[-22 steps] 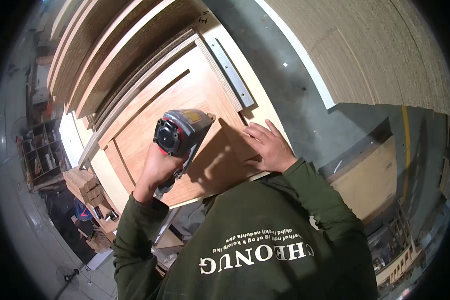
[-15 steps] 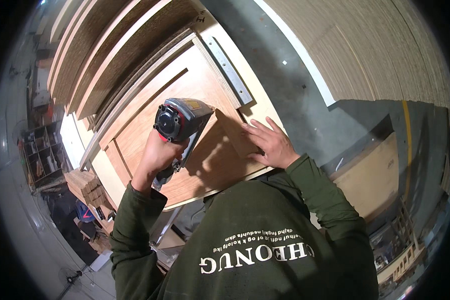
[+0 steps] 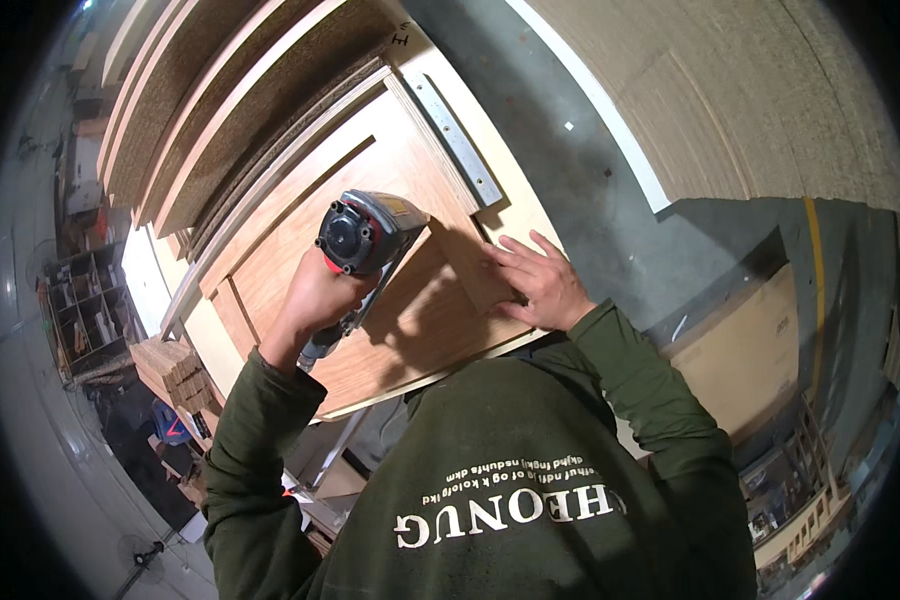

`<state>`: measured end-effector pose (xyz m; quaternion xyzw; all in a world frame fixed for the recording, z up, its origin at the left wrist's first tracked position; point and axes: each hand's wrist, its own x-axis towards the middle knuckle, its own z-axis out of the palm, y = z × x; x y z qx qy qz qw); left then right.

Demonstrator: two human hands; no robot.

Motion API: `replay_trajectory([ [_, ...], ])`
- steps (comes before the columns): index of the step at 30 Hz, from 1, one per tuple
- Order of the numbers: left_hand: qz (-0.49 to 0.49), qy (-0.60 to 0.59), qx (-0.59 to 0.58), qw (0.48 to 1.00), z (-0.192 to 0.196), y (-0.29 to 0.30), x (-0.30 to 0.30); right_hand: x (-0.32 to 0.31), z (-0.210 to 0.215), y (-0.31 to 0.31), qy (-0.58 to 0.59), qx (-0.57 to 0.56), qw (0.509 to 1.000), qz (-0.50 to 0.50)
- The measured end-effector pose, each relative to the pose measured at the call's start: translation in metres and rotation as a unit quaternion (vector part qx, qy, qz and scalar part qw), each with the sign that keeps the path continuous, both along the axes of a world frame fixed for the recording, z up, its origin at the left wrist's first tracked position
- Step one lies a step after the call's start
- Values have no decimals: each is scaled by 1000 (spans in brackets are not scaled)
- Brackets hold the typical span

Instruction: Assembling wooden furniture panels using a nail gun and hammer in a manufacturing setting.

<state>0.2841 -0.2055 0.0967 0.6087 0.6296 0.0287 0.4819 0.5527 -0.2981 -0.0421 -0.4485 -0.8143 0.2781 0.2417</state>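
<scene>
A grey and black nail gun (image 3: 370, 234) with red trim is gripped in my left hand (image 3: 322, 292), its fingers wrapped round the handle. Its nose end points to the right, over a thin wooden strip (image 3: 462, 262); whether it touches the wood I cannot tell. My right hand (image 3: 544, 286) rests with fingers spread at the right end of that strip and the panel's edge. Underneath lies a light wooden panel (image 3: 410, 362) with other strips on it, partly in the gun's shadow. An air fitting (image 3: 312, 358) shows below my left hand.
Beyond the panel runs a metal plate with holes (image 3: 454, 138). Tall board pieces (image 3: 260, 110) stand at the far left. A large stack of boards (image 3: 760, 110) rises at the right, across a strip of grey floor (image 3: 580, 200). Small wood blocks (image 3: 175, 372) are piled at the left.
The nail gun has tilted and shifted slightly to the right, and my left forearm has swung a little to the left. My right hand has stayed nearly in place.
</scene>
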Motion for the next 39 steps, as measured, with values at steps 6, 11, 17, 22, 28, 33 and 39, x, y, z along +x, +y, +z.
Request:
replay_trajectory([
  [6, 14, -8, -22, 1000, 21, 5, 21, 2, -1, 0, 14, -20, 1000, -2],
  [11, -8, -18, -13, 1000, 9, 13, 29, 2, 1, 1, 18, -21, 1000, 2],
  [17, -46, 17, 6, 999, 7, 16, 40, -2, -3, -3, 11, -8, 1000, -10],
  [22, -82, 34, 41, 995, 10, 16, 41, 1, -4, -2, -14, -1, 1000, -7],
  [28, 35, 9, 2, 999, 16, -36, 6, 1, -9, 1, -31, 26, 999, 0],
  [33, 127, 54, 166, 976, 36, -137, -81, -14, 21, 4, 20, -34, 999, -31],
  [39, 369, 353, 75, 857, 29, -226, -230, -143, 48, 11, 87, -12, 993, 76],
])
